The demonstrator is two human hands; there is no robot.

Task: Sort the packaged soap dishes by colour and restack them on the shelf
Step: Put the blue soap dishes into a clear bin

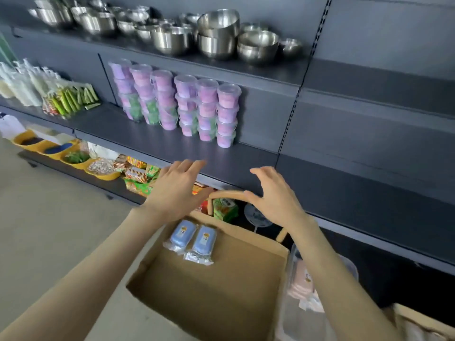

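Our left hand and right hand hang empty; blue soap dishes seem light, perhaps slippery: we grip long sides.

Steel bowls, stacked purple tubs, yellow bins, snack packets

Two blue packaged soap dishes lie side by side in the box; pink ones in a bin.

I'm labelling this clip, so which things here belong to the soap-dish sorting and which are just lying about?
Job: blue soap dishes in the cardboard box; pink soap dishes in the clear bin; grey shelf; left hand and right hand, both empty.
Lying about: steel bowls; purple tubs; snack packets; yellow bowls.
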